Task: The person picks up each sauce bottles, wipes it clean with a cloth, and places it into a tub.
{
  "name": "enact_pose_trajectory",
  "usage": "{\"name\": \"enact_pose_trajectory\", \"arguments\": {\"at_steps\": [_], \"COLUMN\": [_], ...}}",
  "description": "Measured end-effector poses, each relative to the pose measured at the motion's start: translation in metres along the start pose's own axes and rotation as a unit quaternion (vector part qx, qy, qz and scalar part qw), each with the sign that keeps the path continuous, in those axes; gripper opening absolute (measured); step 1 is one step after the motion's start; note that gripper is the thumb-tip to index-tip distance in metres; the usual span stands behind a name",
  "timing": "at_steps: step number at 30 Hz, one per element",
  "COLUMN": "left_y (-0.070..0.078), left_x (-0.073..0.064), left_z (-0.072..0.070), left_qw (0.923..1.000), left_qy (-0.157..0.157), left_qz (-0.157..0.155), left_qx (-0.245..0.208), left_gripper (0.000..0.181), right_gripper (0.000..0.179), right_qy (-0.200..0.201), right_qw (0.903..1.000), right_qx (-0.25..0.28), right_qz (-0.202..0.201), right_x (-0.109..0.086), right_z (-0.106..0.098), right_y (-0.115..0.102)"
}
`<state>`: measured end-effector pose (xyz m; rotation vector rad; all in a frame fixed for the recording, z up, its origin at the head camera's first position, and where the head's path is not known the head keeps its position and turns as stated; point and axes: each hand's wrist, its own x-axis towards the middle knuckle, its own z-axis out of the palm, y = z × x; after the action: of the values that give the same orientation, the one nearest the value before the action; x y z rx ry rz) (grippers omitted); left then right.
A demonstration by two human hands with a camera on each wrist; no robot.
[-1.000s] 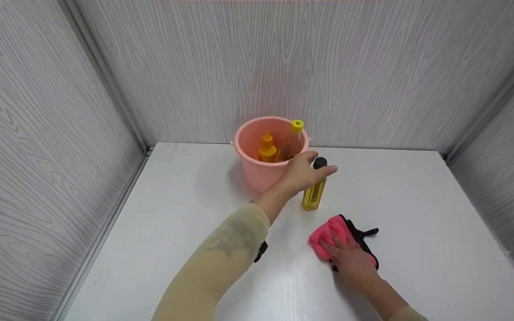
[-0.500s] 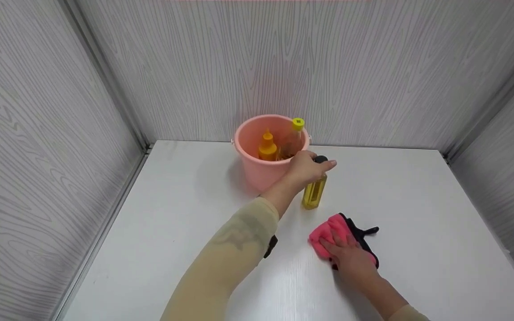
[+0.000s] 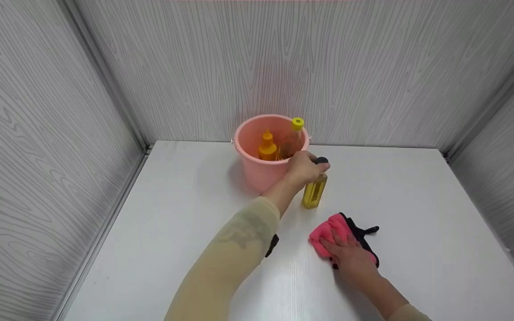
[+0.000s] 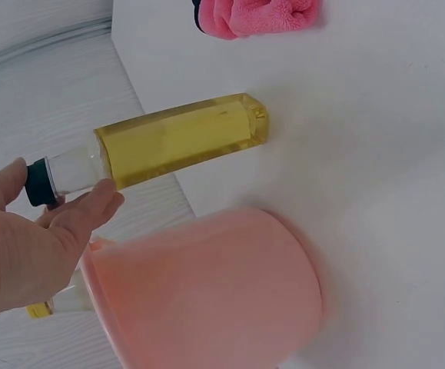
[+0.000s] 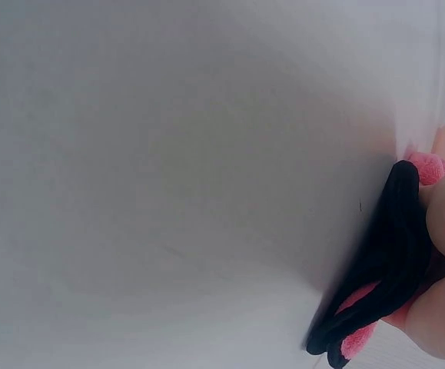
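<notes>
My left hand (image 3: 301, 170) holds a clear bottle of yellow liquid (image 3: 314, 192) by its top, beside the pink bucket (image 3: 262, 174). In the left wrist view the thumb lies at the dark cap (image 4: 41, 183) and the fingers lie along the neck. The bottle stands upright on the table. My right hand (image 3: 353, 264) rests with spread fingers on a folded pink cloth (image 3: 321, 234) with a black edge. The right wrist view shows the cloth's black border (image 5: 395, 250) under that hand; the fingertips are hidden there.
An orange squeeze bottle (image 3: 267, 149) and a yellow-capped clear bottle (image 3: 297, 127) stand inside the bucket. The white table (image 3: 185, 196) meets a grey wood-grain wall (image 3: 203, 76) behind the bucket, with similar panels at both sides.
The left thumb and fingers have closed in from a wide spread onto the top of the bottle. The right hand and cloth have stayed in place.
</notes>
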<state>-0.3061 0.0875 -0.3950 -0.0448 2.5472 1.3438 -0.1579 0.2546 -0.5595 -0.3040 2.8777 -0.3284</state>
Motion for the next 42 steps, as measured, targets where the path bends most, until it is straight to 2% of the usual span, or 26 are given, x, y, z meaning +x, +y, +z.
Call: {"name": "enact_pose_trajectory", "arguments": {"at_steps": [8, 18, 25, 34, 38, 42], "left_y": [-0.010, -0.028, -0.046, -0.070, -0.080, -0.089], "left_x": [-0.008, -0.021, -0.033, -0.040, -0.045, -0.049], "left_z": [-0.010, -0.031, -0.047, -0.071, -0.075, -0.072], "left_qw": [0.9992, 0.9972, 0.9897, 0.9773, 0.9745, 0.9728], "left_qy": [-0.030, -0.056, -0.106, -0.172, -0.184, -0.184], "left_qz": [0.026, 0.042, 0.072, 0.109, 0.114, 0.116], "left_qx": [-0.011, -0.028, -0.064, -0.057, -0.057, -0.079], "left_gripper": [0.042, 0.036, 0.024, 0.016, 0.017, 0.020], "right_gripper": [0.059, 0.056, 0.057, 0.055, 0.054, 0.054], "right_qy": [-0.004, 0.022, 0.014, 0.010, 0.009, 0.005], "right_qw": [1.0000, 0.9997, 0.9999, 0.9998, 0.9998, 0.9998], "right_qx": [-0.007, 0.004, -0.003, 0.014, 0.013, 0.015], "right_qz": [0.006, -0.013, -0.006, -0.006, -0.009, -0.009], "right_x": [0.002, -0.001, -0.001, -0.001, -0.001, 0.000], "right_z": [0.001, 0.001, 0.002, 0.000, 0.001, 0.001], "right_y": [0.000, 0.001, 0.002, 0.001, 0.002, 0.001]}}
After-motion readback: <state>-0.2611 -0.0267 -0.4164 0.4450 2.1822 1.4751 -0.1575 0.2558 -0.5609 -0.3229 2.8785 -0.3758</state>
